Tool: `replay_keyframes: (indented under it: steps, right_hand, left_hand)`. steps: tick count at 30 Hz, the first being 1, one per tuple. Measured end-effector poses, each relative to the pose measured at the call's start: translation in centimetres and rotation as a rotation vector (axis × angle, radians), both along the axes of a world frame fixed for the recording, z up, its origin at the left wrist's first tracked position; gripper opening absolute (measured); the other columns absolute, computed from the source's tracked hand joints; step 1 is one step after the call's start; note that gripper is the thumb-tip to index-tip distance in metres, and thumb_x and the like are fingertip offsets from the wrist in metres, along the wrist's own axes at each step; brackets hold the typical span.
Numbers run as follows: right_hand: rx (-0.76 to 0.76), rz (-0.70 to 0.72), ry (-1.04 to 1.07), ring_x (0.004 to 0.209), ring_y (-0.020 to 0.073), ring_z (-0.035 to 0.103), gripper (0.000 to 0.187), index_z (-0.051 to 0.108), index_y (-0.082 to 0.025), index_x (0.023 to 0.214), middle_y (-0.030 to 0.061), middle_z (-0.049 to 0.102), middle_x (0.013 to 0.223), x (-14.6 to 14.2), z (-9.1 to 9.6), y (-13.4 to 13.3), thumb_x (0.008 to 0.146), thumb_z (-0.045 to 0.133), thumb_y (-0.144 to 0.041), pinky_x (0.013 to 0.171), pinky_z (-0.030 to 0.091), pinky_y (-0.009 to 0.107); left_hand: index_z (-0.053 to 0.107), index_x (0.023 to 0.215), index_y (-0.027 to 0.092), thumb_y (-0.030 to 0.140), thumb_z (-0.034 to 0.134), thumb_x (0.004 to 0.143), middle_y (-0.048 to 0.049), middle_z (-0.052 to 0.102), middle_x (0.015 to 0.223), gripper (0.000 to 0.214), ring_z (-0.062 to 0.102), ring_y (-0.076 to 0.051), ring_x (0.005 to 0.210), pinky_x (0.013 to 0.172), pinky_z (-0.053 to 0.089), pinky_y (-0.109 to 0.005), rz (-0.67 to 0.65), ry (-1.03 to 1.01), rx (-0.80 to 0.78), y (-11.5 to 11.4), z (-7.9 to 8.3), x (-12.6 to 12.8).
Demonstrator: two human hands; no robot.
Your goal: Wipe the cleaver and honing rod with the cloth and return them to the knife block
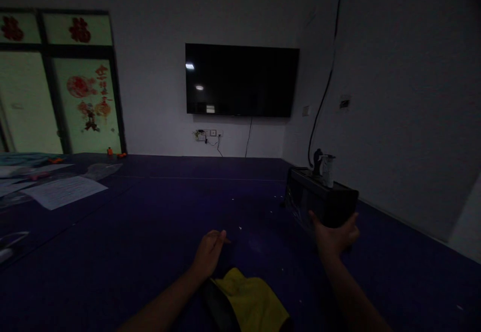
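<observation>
Both arms [349, 292] outstretched — right hand [335, 235] clasps box [319, 199].

Red characters on the door panes [79, 30] and the paper sheet's [65, 190] print are unreadably blurred.

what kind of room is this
Probably a dim living or activity room: a wall-mounted TV, a glazed door with red paper decorations, and dark blue floor covering where the right hand holds a black box.
</observation>
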State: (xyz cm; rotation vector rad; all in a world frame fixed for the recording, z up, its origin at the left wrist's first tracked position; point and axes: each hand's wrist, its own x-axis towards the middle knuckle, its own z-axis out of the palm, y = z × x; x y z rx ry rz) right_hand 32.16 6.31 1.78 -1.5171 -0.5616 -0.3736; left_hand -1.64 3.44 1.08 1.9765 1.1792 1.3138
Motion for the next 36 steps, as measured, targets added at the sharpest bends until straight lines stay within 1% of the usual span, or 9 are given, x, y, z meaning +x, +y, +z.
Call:
replay_keyframes:
  steps: [11,18,20,23,25,27,30,32,36]
  right_hand:
    - [-0.021,0.078,-0.010,0.125,0.0414,0.029,0.127,0.015,-0.008,0.144,0.0256,0.032,0.135,1.5,0.2,0.6,0.048,0.070,-0.068,0.102,0.024,0.053]
    - [-0.051,0.069,-0.117,0.134,0.0451,0.009,0.129,0.008,-0.009,0.145,0.0297,0.009,0.147,0.3,0.5,-0.9,0.049,0.069,-0.069,0.101,0.010,0.066]
    - [0.015,0.030,-0.181,0.136,0.0422,0.007,0.121,0.011,-0.007,0.144,0.0289,0.008,0.148,-1.0,1.4,-1.8,0.056,0.066,-0.068,0.104,0.008,0.063]
    - [0.176,0.056,-0.280,0.137,0.0324,0.014,0.087,0.024,-0.007,0.142,0.0236,0.018,0.148,-3.9,3.1,-3.2,0.079,0.048,-0.062,0.108,0.015,0.052]
    - [0.221,0.276,-0.283,0.131,0.0288,0.031,0.069,0.040,-0.008,0.134,0.0212,0.040,0.138,-6.7,3.8,-3.9,0.088,0.028,-0.057,0.106,0.021,0.050]
    - [0.196,0.655,-0.124,0.118,0.0275,0.047,0.065,0.055,-0.013,0.123,0.0165,0.059,0.118,-9.8,3.7,-4.3,0.087,0.028,-0.061,0.103,0.026,0.048]
    - [0.155,1.328,0.421,0.111,0.0256,0.054,0.066,0.065,-0.018,0.106,0.0135,0.066,0.107,-14.2,2.7,-4.3,0.082,0.031,-0.069,0.102,0.029,0.044]
    - [0.105,1.690,0.811,0.111,0.0249,0.054,0.066,0.063,-0.020,0.109,0.0129,0.063,0.115,-16.3,2.0,-4.4,0.081,0.029,-0.070,0.101,0.031,0.043]
    - [0.102,1.978,1.201,0.110,0.0213,0.056,0.061,0.056,-0.019,0.120,0.0143,0.057,0.124,-17.5,2.0,-5.5,0.088,0.023,-0.060,0.100,0.032,0.038]
  left_hand:
    - [0.072,0.074,0.017,0.053,0.026,0.090,-0.0062,0.071,0.079,0.060,0.065,-0.021,0.080,0.083,0.046,-0.033,0.082,0.001,-0.012,0.8,-0.5,-0.2]
    - [0.070,0.091,0.019,0.030,0.043,0.087,-0.0055,0.072,0.087,0.029,0.067,-0.018,0.082,0.077,0.052,-0.032,0.025,0.041,0.155,1.6,-1.5,-0.4]
    - [0.069,0.094,0.020,0.020,0.045,0.084,-0.0055,0.072,0.089,0.026,0.067,-0.018,0.083,0.079,0.053,-0.032,0.024,0.079,0.228,1.7,-1.9,-0.4]
    - [0.069,0.093,0.021,0.011,0.045,0.081,-0.0050,0.072,0.091,0.029,0.067,-0.016,0.085,0.079,0.054,-0.033,0.021,0.132,0.358,2.1,-2.4,-0.5]
    - [0.068,0.094,0.020,0.009,0.044,0.081,-0.0050,0.072,0.091,0.029,0.068,-0.016,0.084,0.077,0.055,-0.031,0.011,0.156,0.476,2.3,-2.6,-0.5]
    - [0.067,0.096,0.020,0.010,0.043,0.084,-0.0055,0.072,0.091,0.028,0.068,-0.014,0.084,0.075,0.056,-0.028,-0.019,0.187,0.638,2.2,-2.4,-0.6]
    - [0.063,0.106,0.018,0.014,0.044,0.088,-0.0075,0.071,0.099,0.026,0.066,-0.013,0.092,0.079,0.055,-0.025,-0.069,0.327,0.912,1.1,-1.5,-0.3]
    - [0.057,0.117,0.016,0.021,0.048,0.089,-0.0099,0.064,0.116,0.030,0.057,-0.017,0.111,0.091,0.049,-0.029,-0.076,0.497,1.061,-0.2,-0.6,0.1]
    - [0.047,0.130,0.024,0.041,0.046,0.089,0.0000,0.036,0.145,0.045,0.020,-0.023,0.138,0.113,0.013,-0.049,-0.076,0.829,1.234,-2.1,0.8,0.9]
